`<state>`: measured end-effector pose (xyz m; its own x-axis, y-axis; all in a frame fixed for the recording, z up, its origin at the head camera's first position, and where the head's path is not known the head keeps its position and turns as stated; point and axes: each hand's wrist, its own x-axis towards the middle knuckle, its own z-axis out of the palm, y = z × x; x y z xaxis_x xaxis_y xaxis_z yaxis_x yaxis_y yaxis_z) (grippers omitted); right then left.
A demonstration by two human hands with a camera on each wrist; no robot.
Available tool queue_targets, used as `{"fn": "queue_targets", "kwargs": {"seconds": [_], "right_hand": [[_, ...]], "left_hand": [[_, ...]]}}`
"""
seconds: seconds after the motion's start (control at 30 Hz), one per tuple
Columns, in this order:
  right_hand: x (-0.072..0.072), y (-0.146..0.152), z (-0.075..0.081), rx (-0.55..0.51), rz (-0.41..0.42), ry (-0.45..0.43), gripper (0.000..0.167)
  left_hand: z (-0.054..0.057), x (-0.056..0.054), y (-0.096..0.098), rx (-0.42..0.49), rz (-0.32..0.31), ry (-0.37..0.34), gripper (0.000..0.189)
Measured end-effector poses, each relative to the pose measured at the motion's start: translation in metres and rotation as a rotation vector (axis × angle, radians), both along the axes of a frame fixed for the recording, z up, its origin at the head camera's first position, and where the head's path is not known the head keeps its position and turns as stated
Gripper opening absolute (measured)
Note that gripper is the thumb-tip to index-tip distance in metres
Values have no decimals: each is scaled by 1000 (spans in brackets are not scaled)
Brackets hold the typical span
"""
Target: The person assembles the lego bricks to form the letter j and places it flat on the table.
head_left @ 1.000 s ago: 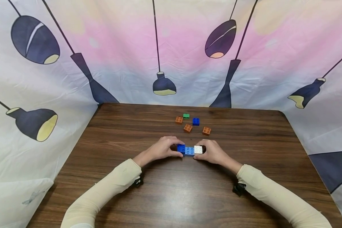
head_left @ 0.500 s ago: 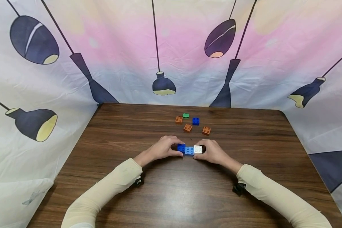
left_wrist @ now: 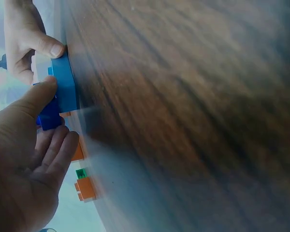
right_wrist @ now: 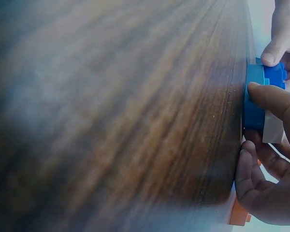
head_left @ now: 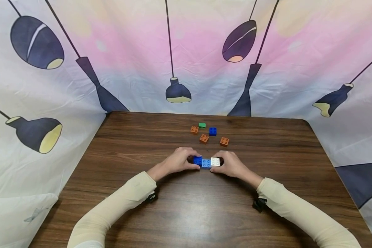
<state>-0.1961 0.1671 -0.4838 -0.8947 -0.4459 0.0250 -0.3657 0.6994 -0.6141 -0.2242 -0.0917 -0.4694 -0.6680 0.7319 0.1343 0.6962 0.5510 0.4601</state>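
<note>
Low over the table, a light blue toy brick (head_left: 206, 163) bears a dark blue brick (head_left: 197, 161) on its left end and a white brick (head_left: 215, 161) on its right end. The dark blue one sticks out past the end below it, as the left wrist view shows. My left hand (head_left: 183, 161) pinches this dark blue brick (left_wrist: 49, 116) between thumb and fingers. From the other side my right hand (head_left: 230, 164) grips the light blue brick (right_wrist: 254, 108), thumb on its near side, beside the white brick (right_wrist: 273, 128).
Beyond the hands lie several loose bricks: an orange brick (head_left: 204, 138), another orange brick (head_left: 224, 141), a third orange brick (head_left: 194, 130), a blue brick (head_left: 213, 131) and a green brick (head_left: 202, 125). The brown wooden table (head_left: 186, 213) ends at a printed cloth backdrop (head_left: 142, 86).
Almost nothing differs. The left hand and the dark blue brick have shifted very slightly to the right; the loose bricks lie as before.
</note>
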Motion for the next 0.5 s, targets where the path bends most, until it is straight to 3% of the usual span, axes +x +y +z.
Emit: {"fn": "queue_targets", "kwargs": {"seconds": [0.27,0.5], "right_hand": [[0,-1,2,4,-4,8,32],[1,-2,2,0,-11,9,34]], "left_hand": [[6,3,5,-38,40,-30,39],[4,7,6,-41,56,-41,38]]}}
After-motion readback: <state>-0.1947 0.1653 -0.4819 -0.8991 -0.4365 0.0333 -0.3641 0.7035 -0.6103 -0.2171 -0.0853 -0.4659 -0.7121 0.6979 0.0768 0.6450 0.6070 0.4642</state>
